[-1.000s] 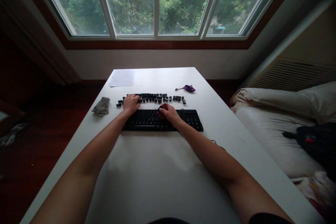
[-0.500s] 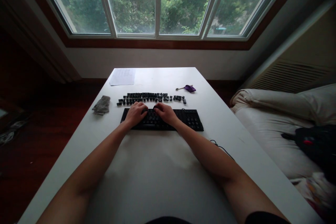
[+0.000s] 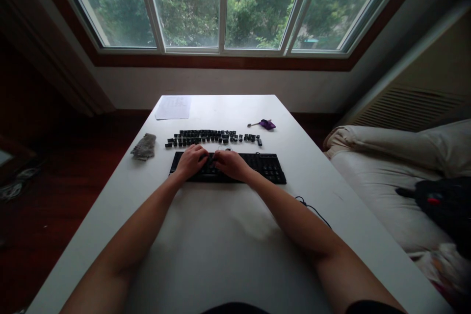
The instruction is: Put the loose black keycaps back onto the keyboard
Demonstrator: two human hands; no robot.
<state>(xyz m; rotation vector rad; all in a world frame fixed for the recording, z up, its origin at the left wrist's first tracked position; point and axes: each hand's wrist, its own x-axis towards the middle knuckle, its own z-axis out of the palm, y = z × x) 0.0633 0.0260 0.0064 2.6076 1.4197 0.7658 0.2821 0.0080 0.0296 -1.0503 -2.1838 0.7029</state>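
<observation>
A black keyboard (image 3: 265,167) lies across the middle of the white table (image 3: 221,255). Both my hands rest on its left half, close together. My left hand (image 3: 190,161) has its fingers curled down onto the keys. My right hand (image 3: 230,163) is curled the same way, its fingertips nearly meeting those of the left. Whatever the fingers pinch is hidden under them. Just beyond the keyboard, several loose black keycaps (image 3: 213,136) are laid out in rows.
A purple-handled tool (image 3: 265,124) lies at the far right of the table, a grey cloth (image 3: 144,147) at the left, a paper sheet (image 3: 172,107) at the far left corner. A black cable (image 3: 312,208) trails off the right side. A bed (image 3: 386,181) stands to the right.
My left hand has drawn back from the loose keycaps onto the keyboard. My right hand has shifted left, and the two hands have come together.
</observation>
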